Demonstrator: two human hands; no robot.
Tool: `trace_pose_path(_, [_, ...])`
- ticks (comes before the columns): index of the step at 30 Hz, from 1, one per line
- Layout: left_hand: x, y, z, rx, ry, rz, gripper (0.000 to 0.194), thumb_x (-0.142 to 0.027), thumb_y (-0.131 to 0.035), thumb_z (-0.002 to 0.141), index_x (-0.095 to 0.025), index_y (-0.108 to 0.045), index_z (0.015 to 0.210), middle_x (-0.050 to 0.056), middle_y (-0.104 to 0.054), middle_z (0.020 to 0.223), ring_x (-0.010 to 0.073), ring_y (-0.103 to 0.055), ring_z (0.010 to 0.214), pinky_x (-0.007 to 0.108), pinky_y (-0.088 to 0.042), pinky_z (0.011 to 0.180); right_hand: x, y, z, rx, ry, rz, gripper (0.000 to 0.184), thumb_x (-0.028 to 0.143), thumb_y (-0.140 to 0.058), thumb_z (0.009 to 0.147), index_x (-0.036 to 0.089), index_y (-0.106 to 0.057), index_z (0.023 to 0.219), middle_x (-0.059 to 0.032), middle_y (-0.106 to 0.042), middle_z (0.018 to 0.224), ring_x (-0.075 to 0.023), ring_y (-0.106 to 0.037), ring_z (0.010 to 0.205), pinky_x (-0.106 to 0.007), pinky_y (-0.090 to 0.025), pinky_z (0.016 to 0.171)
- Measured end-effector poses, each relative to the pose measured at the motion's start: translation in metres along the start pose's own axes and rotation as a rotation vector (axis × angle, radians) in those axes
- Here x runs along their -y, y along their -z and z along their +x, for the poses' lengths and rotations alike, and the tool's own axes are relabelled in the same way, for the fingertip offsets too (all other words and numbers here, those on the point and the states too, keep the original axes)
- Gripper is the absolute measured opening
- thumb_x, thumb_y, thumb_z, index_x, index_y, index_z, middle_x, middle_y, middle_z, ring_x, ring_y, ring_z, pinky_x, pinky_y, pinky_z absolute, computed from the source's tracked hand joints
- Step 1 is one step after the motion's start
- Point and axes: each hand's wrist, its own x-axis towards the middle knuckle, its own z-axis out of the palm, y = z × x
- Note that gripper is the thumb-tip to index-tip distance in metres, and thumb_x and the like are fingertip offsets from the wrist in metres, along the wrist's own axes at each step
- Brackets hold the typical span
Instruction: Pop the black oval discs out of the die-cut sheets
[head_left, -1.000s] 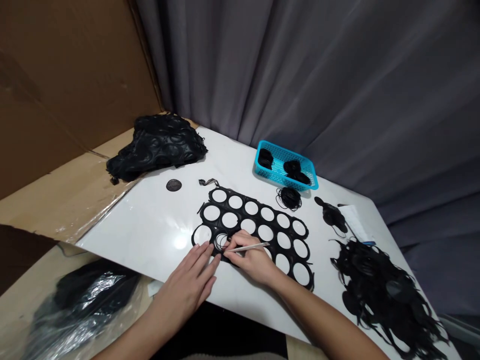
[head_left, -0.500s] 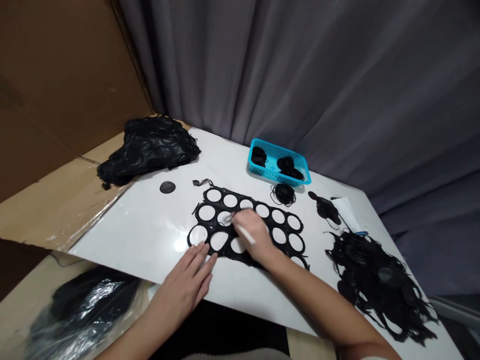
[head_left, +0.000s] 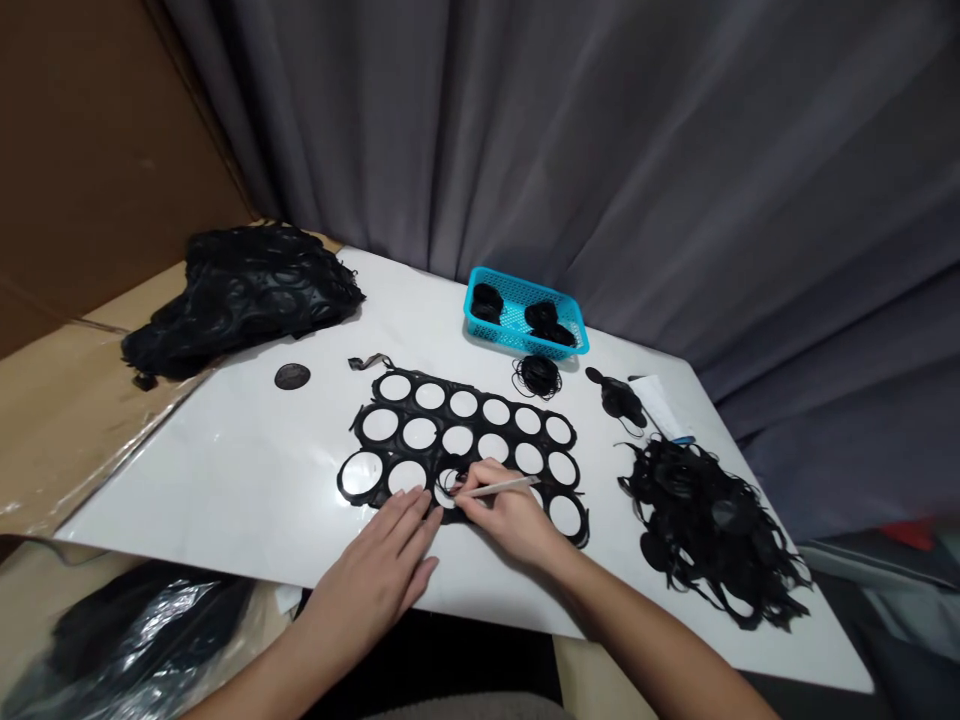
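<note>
A black rubbery sheet [head_left: 439, 415] with rows of round holes lies flat on the white table. My left hand [head_left: 386, 545] rests on its near edge, fingers stretched out and holding nothing. My right hand [head_left: 506, 510] is closed around a slim, pale, pen-like tool [head_left: 499, 487], whose tip end is at a near-row hole. A thin black loop [head_left: 444, 478] shows at that hole, by my right fingertips; whether they pinch it I cannot tell. Part of the sheet is hidden under my right hand.
A blue basket [head_left: 525, 340] holding black pieces stands at the back, a coil of thin black rings [head_left: 538, 376] before it. Black scraps [head_left: 720, 530] heap up at right. Stacked black sheets [head_left: 247, 295] and a dark disc [head_left: 292, 376] are at left.
My right hand has come nearer to me, from a middle-row hole to a near-row hole, with the tool now lying flatter. My left hand stays on the sheet. The whole view has shifted.
</note>
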Motion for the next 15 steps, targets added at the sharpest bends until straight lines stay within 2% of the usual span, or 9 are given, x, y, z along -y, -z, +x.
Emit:
trace_pose_path(5, [0.001, -0.004, -0.003, 0.006, -0.020, 0.013, 0.040, -0.031, -0.047, 0.103, -0.017, -0.056, 0.139, 0.014, -0.058, 0.143, 0.0300, -0.048, 0.137, 0.046, -0.040, 0.113, -0.001, -0.004, -0.007, -0.008, -0.020, 0.071, 0.015, 0.015, -0.064, 0.087, 0.022, -0.060, 0.074, -0.0001, -0.064, 0.085, -0.0179, -0.061, 0.087, -0.031, -0.047, 0.081])
trace_pose_path(15, [0.001, -0.001, -0.001, 0.025, -0.032, 0.048, 0.038, -0.028, -0.046, 0.102, -0.016, -0.058, 0.136, 0.014, -0.059, 0.141, 0.0302, -0.050, 0.135, 0.046, -0.044, 0.109, -0.003, -0.014, -0.010, -0.044, 0.137, 0.003, 0.021, 0.010, -0.065, 0.086, 0.023, -0.058, 0.072, -0.0009, -0.068, 0.084, -0.0206, -0.058, 0.092, -0.033, -0.048, 0.080])
